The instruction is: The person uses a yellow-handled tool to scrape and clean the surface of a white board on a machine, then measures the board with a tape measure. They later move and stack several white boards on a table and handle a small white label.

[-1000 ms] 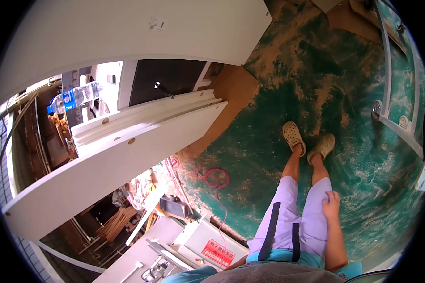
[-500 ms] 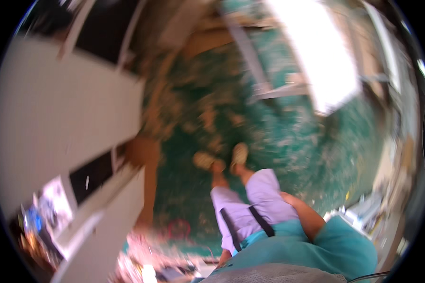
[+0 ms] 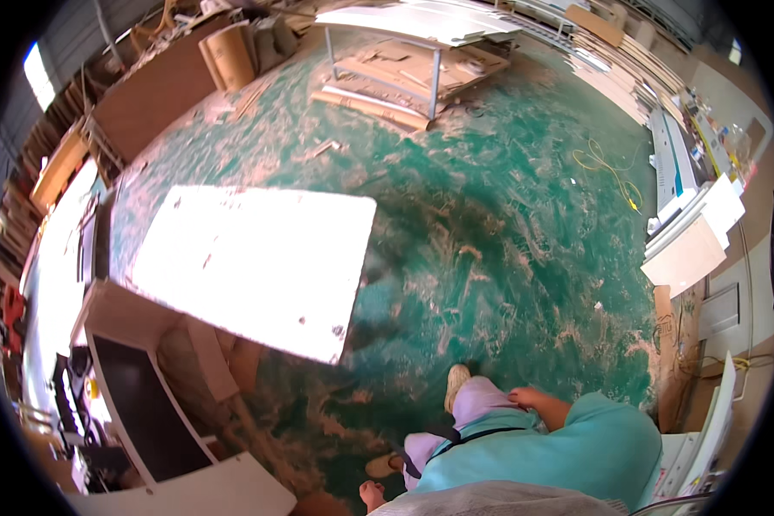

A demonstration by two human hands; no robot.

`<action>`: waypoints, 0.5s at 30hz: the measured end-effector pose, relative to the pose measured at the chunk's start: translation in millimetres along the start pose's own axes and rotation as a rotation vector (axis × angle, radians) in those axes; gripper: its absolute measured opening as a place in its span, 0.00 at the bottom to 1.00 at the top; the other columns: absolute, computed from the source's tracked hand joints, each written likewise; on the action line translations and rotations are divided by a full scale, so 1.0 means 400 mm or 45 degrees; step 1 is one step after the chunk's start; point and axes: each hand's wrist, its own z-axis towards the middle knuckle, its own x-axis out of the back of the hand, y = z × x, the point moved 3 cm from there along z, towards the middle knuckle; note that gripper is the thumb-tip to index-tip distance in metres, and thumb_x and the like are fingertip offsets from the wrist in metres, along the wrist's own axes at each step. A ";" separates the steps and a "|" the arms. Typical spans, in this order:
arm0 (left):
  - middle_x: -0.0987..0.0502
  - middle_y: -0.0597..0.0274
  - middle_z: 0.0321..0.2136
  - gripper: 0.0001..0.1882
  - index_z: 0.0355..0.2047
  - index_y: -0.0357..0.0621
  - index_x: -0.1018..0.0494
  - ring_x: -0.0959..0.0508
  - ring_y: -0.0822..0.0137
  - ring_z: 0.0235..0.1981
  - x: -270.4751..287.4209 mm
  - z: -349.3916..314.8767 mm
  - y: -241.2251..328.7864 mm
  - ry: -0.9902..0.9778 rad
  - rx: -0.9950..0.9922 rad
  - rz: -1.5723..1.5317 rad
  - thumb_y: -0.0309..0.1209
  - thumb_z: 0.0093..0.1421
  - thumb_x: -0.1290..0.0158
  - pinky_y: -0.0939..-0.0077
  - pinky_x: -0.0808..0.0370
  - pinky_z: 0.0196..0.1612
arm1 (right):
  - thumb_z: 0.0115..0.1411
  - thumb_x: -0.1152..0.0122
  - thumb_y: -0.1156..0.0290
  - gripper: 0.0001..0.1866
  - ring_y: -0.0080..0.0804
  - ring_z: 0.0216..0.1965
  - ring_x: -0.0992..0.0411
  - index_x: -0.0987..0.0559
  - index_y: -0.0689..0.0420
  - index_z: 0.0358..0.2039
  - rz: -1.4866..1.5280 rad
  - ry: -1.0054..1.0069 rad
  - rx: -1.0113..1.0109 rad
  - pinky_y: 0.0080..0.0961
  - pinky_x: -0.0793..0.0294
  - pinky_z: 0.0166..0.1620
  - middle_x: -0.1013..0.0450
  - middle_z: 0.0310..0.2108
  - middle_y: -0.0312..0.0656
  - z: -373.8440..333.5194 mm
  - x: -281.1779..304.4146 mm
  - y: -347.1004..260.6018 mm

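Right hand (image 3: 531, 398) empty, resting on lilac trouser thigh (image 3: 482, 402). Left hand (image 3: 371, 495) at lower edge, fingers loose, holding nothing.

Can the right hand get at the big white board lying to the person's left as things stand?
Probably not without stepping over. The right hand rests against the thigh, empty, while the white board lies across the body on the far left, with bare green floor between. Nothing blocks the way; it just looks beyond arm's reach.
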 end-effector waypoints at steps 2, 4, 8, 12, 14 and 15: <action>0.24 0.58 0.24 0.12 0.40 0.39 0.28 0.24 0.64 0.20 -0.201 0.042 0.062 -0.071 -0.068 0.091 0.33 0.60 0.50 0.71 0.27 0.21 | 0.59 0.44 0.49 0.23 0.48 0.37 0.22 0.19 0.50 0.47 -0.215 0.121 0.082 0.44 0.23 0.41 0.20 0.39 0.47 0.158 0.070 0.144; 0.23 0.57 0.25 0.13 0.37 0.37 0.25 0.22 0.64 0.23 -0.328 0.017 0.183 -0.345 -0.394 0.749 0.35 0.60 0.50 0.69 0.27 0.23 | 0.58 0.44 0.47 0.25 0.49 0.41 0.23 0.19 0.52 0.46 -0.295 -0.054 -0.156 0.42 0.24 0.45 0.21 0.41 0.48 0.203 0.153 0.162; 0.20 0.49 0.32 0.16 0.42 0.41 0.23 0.19 0.51 0.38 -0.762 -0.105 0.462 -0.389 -0.846 1.034 0.36 0.57 0.47 0.61 0.24 0.43 | 0.55 0.39 0.53 0.21 0.50 0.45 0.24 0.17 0.54 0.43 0.406 0.388 0.013 0.39 0.25 0.48 0.21 0.41 0.50 0.296 0.456 -0.017; 0.22 0.52 0.44 0.17 0.44 0.46 0.23 0.24 0.49 0.49 -1.130 -0.266 0.829 -0.553 -1.486 1.228 0.38 0.55 0.44 0.57 0.27 0.51 | 0.56 0.36 0.57 0.19 0.44 0.45 0.23 0.18 0.54 0.45 0.449 0.319 0.164 0.37 0.25 0.48 0.20 0.41 0.48 0.515 0.691 -0.077; 0.24 0.56 0.47 0.16 0.43 0.49 0.23 0.25 0.51 0.50 -1.244 -0.292 1.007 -0.477 -1.824 1.257 0.35 0.53 0.41 0.55 0.27 0.50 | 0.56 0.36 0.57 0.20 0.39 0.44 0.22 0.19 0.53 0.47 0.242 0.386 0.190 0.36 0.24 0.48 0.21 0.41 0.47 0.642 0.785 -0.068; 0.24 0.56 0.46 0.15 0.40 0.47 0.23 0.25 0.51 0.49 -1.284 -0.280 1.082 -0.368 -1.806 1.218 0.33 0.52 0.42 0.56 0.27 0.50 | 0.57 0.36 0.56 0.21 0.39 0.44 0.22 0.19 0.53 0.47 0.199 0.363 0.133 0.36 0.24 0.48 0.21 0.42 0.46 0.700 0.816 -0.050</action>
